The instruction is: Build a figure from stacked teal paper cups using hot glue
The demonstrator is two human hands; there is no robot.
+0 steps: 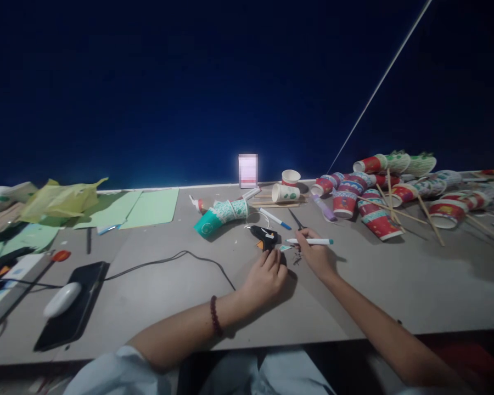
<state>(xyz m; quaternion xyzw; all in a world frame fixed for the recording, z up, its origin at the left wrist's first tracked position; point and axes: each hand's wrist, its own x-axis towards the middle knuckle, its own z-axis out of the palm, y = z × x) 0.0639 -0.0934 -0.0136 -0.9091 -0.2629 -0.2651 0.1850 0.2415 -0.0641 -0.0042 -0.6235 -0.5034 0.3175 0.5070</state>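
Observation:
My right hand (316,258) is closed around a white marker (315,241) with a teal end, held nearly level with its tip pointing left. A thin dark tool (297,220), its kind unclear, lies just beyond those fingers. My left hand (269,273) rests palm down on the table, fingers bent and slightly apart. Its fingertips are beside a small teal-and-white scrap (285,248); whether they touch it I cannot tell. Right above them lies a black glue gun (265,236). Small dark bits (297,258) lie between the hands.
A bent chain of green paper cups (222,216) lies behind the glue gun, near a blue-capped marker (275,218). Red patterned cup chains (348,195) and wooden sticks (430,219) crowd the right. Green paper (150,208), a phone (76,307), a white mouse (63,300) and a power strip (14,288) are left.

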